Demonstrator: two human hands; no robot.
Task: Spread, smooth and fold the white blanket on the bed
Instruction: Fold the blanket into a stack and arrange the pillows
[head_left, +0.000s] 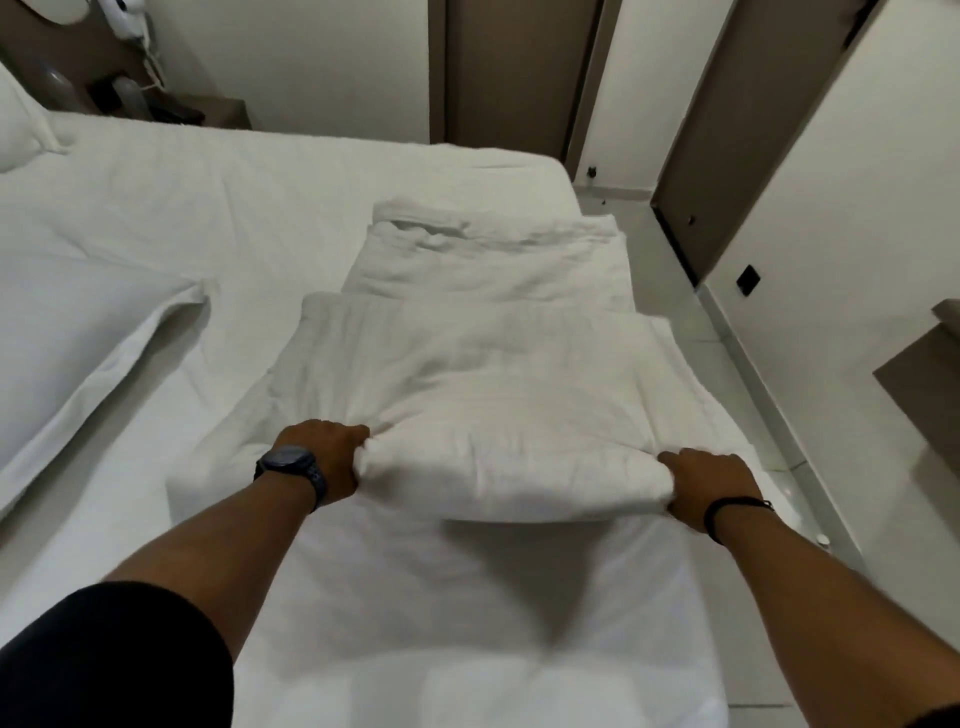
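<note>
One thick white blanket (467, 395) lies folded in a long strip on the right side of the big white bed (156, 223), and one white pillow (21, 130) sits at the far left. Two bare hands reach out with straight arms. The left hand (327, 457), with a black watch (291, 465), and the right hand (711, 483), with a thin black wrist band (727, 512), each squeeze one end of the blanket's near fold.

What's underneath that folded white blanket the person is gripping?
Under the blanket lies the bed's white sheet, bare around it. The left hand and right hand grip its near fold. Whatever lies directly beneath or between the layers is covered.
</note>
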